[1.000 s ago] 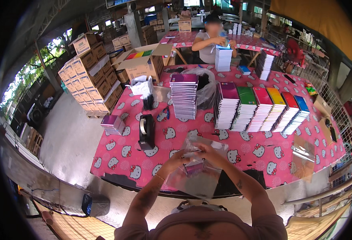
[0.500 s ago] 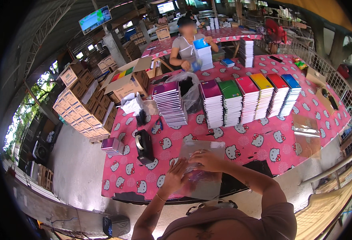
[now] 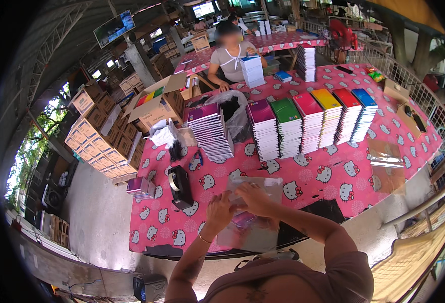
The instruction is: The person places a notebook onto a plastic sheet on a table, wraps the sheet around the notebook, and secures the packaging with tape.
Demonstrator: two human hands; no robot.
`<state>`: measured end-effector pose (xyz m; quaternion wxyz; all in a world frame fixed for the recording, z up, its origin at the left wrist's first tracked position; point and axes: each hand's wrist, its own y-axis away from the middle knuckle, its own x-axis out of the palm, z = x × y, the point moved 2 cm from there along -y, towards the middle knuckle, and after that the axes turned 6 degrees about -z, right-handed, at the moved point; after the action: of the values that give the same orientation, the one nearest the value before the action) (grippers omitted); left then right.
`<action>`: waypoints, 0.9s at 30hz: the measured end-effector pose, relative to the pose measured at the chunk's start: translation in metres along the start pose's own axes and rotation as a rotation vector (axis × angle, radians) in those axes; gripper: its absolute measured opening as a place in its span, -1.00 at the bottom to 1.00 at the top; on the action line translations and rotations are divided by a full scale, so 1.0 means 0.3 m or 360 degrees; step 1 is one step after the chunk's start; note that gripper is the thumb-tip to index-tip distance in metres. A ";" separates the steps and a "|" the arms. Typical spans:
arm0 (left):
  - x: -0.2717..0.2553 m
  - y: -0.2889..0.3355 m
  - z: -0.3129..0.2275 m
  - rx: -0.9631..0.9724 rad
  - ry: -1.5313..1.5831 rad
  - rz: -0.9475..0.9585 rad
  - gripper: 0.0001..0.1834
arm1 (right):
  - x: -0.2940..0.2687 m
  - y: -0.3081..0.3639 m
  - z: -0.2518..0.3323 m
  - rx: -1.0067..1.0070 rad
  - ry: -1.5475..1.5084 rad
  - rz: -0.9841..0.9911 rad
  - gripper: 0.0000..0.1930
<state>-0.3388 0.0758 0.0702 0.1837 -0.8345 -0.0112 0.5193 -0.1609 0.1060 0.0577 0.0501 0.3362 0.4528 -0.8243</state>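
Note:
On the near part of the table lies clear plastic wrap or bagging [image 3: 270, 186], spread flat over a grey sheet [image 3: 232, 241]. My left hand [image 3: 220, 211] and my right hand [image 3: 253, 199] meet above it, fingertips nearly touching. Their fingers are bent and seem to pinch the plastic film between them. Beneath my wrists shows something purple [image 3: 242, 219], partly covered by film and glare; its kind is hard to make out. Left of my hands stands a black tape dispenser [image 3: 181, 188] with a roll in it.
Beyond my hands stand stacked notebooks: purple [image 3: 264, 134], green [image 3: 289, 129], pink, yellow, red and blue. Another purple stack [image 3: 209, 134] is beside a plastic bag [image 3: 241, 123]. Clear sheets [image 3: 386, 166] lie right. Cartons [image 3: 98, 146] stand left; a co-worker [image 3: 227, 60] sits opposite.
Both hands have lifted slightly and drawn closer together over the plastic. Across the table, the co-worker's one hand has lowered to the tabletop; the blue notebook held up earlier is now down on the white stack.

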 end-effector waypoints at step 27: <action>-0.029 0.259 1.007 -0.0793 0.0746 -0.0866 -0.85 | 0.112 0.079 -0.049 0.1023 -0.0755 0.0077 -0.63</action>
<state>-0.6194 0.0908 -0.0659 0.1046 -0.9153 -0.3135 0.2301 -0.1701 0.1108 0.0154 0.0649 0.1456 0.1395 -0.9773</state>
